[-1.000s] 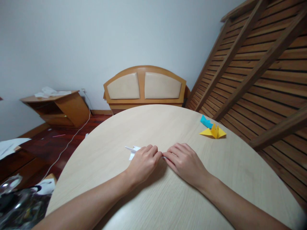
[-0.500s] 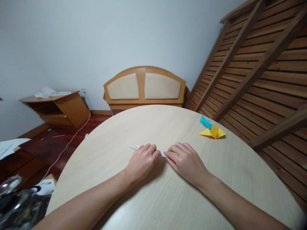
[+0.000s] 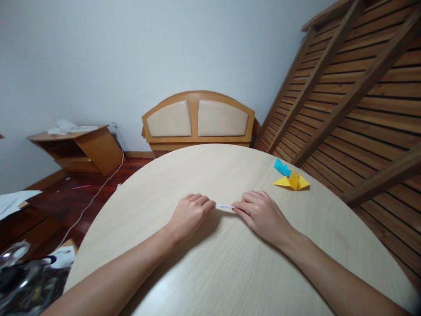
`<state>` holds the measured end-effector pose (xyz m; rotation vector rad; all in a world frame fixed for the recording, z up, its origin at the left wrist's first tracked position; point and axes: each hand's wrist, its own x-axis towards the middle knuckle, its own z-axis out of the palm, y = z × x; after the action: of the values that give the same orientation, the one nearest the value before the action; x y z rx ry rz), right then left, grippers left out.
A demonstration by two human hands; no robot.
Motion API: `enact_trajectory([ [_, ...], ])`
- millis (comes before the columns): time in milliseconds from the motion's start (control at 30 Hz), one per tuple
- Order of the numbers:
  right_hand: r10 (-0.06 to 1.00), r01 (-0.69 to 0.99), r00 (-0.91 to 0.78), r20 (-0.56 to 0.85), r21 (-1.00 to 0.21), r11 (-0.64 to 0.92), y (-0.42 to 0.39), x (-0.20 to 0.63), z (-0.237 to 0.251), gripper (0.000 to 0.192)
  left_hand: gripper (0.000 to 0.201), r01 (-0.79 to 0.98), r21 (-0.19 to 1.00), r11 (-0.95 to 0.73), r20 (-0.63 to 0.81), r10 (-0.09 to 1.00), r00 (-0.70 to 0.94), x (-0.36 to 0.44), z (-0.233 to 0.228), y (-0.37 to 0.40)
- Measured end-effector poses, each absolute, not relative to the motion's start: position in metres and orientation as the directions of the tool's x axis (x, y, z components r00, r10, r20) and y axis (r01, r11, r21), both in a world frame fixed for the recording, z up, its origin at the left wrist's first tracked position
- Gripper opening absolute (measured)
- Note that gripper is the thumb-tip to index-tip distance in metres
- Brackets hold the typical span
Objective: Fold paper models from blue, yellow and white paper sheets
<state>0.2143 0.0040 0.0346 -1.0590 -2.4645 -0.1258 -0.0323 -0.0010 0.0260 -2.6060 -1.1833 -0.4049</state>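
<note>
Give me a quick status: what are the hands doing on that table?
Left hand and right hand both pressing a white paper strip flat on the table. Only a sliver shows between them. Yellow fold and blue fold lie apart, far right.

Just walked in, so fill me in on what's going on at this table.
A person is working a piece of white paper on a round wooden table. The left hand and right hand both press down on it, so only a thin strip shows between the fingertips. Farther off to the right lie a folded yellow paper figure and a blue folded paper, neither being touched.
</note>
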Motion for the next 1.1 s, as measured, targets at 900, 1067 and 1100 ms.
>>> enact_trajectory([
  [900,0.799,0.481,-0.602,-0.008,-0.802,0.354,0.022,0.234,0.028,0.03,0.039,0.641,0.766,-0.039,-0.219,0.923,0.318,-0.071,0.03,0.031],
  [1067,0.84,0.533,-0.543,0.016,-0.766,0.359,0.025,0.231,0.019,0.029,0.026,0.806,0.491,-0.331,0.114,0.941,0.318,-0.067,0.029,0.023],
  [1100,0.848,0.552,-0.529,0.032,-0.746,0.372,0.025,0.231,0.017,0.027,0.027,0.795,0.414,-0.445,0.234,0.895,0.379,-0.063,0.03,0.018],
])
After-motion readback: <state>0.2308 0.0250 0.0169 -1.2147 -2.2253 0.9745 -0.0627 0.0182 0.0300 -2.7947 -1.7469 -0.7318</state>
